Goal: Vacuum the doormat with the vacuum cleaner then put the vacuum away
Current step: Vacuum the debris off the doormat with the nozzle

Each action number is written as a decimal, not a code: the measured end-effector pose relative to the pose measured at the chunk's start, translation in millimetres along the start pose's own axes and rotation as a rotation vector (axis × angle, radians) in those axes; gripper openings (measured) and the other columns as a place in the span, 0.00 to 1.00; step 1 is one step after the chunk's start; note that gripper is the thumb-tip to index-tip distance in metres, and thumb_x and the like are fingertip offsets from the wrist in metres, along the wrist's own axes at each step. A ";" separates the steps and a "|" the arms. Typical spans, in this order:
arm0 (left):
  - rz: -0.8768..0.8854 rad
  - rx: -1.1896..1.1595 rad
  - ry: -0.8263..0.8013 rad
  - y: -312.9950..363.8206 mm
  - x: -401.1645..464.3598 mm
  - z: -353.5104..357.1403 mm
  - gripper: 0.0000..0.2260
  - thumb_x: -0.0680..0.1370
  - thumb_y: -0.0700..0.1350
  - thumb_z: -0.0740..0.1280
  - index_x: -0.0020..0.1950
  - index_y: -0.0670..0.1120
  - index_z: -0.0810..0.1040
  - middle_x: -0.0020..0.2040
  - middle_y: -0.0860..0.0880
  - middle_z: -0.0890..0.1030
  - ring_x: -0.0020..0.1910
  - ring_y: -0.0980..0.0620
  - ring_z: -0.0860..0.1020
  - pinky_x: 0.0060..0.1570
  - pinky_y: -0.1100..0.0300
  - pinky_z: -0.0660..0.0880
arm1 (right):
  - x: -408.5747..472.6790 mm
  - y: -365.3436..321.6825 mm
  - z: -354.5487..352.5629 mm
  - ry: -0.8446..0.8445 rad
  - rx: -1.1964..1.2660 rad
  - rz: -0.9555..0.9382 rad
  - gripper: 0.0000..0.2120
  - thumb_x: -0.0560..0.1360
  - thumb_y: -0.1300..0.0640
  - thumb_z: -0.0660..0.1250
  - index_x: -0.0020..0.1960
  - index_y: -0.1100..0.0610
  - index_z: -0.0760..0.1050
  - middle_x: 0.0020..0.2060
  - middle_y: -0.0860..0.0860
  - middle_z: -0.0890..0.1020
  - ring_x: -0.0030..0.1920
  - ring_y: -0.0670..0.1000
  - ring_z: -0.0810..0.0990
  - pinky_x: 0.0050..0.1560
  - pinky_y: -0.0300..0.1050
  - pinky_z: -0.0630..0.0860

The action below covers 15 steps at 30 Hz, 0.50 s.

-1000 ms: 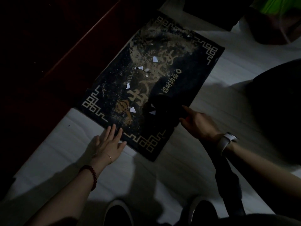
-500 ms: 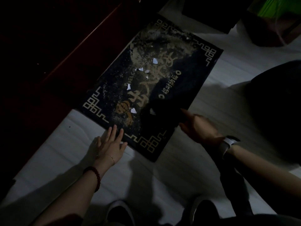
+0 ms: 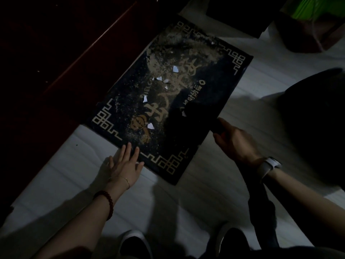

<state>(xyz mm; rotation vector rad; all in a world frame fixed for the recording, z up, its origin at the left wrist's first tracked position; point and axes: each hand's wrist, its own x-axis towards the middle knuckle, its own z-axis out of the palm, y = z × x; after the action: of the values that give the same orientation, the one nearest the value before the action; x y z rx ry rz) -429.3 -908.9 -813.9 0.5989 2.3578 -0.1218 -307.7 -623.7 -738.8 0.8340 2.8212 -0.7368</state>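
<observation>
A dark blue doormat with gold patterns lies askew on the pale floor, covered in dust and several white paper scraps. My left hand presses flat on the mat's near-left edge, fingers straight. At the mat's right edge, my right hand grips the handle of a black vacuum cleaner. Its dark body reaches over the mat's lower right part and hides the pattern there. Its shape is hard to make out in the dim light.
A dark red wooden panel borders the mat on the left. A large black rounded object sits to the right, and a green bag at the top right. A dark cord hangs below my right wrist. My shoes are at the bottom.
My right hand has pushed the black vacuum a little further up and left onto the mat, covering more of the gold writing. My left hand has stayed on the edge.
</observation>
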 end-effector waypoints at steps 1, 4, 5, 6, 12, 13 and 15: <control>-0.002 0.001 0.001 0.4 0.2 0.0 0.25 0.82 0.56 0.47 0.77 0.51 0.44 0.77 0.49 0.37 0.75 0.51 0.36 0.72 0.41 0.42 | 2.1 -0.4 -0.9 0.002 -0.026 -0.002 0.27 0.76 0.49 0.60 0.73 0.49 0.58 0.52 0.57 0.81 0.48 0.61 0.79 0.43 0.50 0.75; -0.013 -0.004 0.004 2.7 1.2 0.5 0.26 0.81 0.56 0.48 0.77 0.51 0.44 0.77 0.49 0.37 0.75 0.50 0.36 0.72 0.41 0.43 | 5.3 -4.8 2.5 -0.027 -0.108 0.011 0.27 0.77 0.48 0.58 0.74 0.48 0.55 0.50 0.58 0.80 0.45 0.61 0.79 0.39 0.49 0.73; -0.015 -0.003 0.002 2.8 1.6 -0.1 0.26 0.81 0.56 0.48 0.77 0.51 0.44 0.77 0.49 0.37 0.75 0.50 0.37 0.72 0.41 0.43 | 6.2 -5.6 3.7 -0.041 -0.123 0.021 0.27 0.78 0.47 0.57 0.74 0.49 0.54 0.51 0.58 0.79 0.45 0.61 0.78 0.39 0.49 0.72; -0.015 -0.001 -0.002 2.7 2.0 -0.6 0.26 0.81 0.56 0.48 0.77 0.51 0.45 0.77 0.49 0.38 0.75 0.50 0.37 0.72 0.41 0.43 | 6.5 -5.3 5.0 -0.056 -0.132 0.029 0.27 0.78 0.47 0.57 0.74 0.49 0.54 0.52 0.58 0.79 0.46 0.61 0.78 0.39 0.48 0.71; -0.020 -0.002 -0.005 2.7 1.8 -1.0 0.25 0.81 0.56 0.48 0.77 0.52 0.45 0.77 0.49 0.37 0.75 0.51 0.37 0.72 0.41 0.43 | 11.8 -14.6 8.3 -0.081 -0.184 0.009 0.28 0.78 0.47 0.57 0.75 0.50 0.52 0.54 0.59 0.77 0.49 0.62 0.78 0.40 0.48 0.69; -0.020 -0.002 -0.003 3.1 2.0 -1.3 0.25 0.81 0.56 0.48 0.77 0.52 0.45 0.77 0.49 0.38 0.75 0.51 0.37 0.72 0.41 0.43 | 14.4 -14.3 6.5 -0.069 -0.177 0.015 0.28 0.78 0.47 0.57 0.75 0.50 0.52 0.54 0.59 0.77 0.49 0.62 0.77 0.40 0.48 0.69; -0.017 0.000 0.002 2.5 2.8 -1.8 0.25 0.81 0.56 0.48 0.77 0.52 0.46 0.77 0.49 0.38 0.75 0.51 0.37 0.71 0.40 0.43 | 21.7 -10.6 0.5 -0.037 -0.138 0.048 0.28 0.78 0.48 0.58 0.75 0.50 0.53 0.54 0.59 0.78 0.49 0.62 0.77 0.39 0.47 0.69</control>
<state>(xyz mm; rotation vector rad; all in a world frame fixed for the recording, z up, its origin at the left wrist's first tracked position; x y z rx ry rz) -431.1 -905.2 -814.2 0.5790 2.3654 -0.1287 -331.8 -621.2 -739.9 0.8525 2.7709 -0.5388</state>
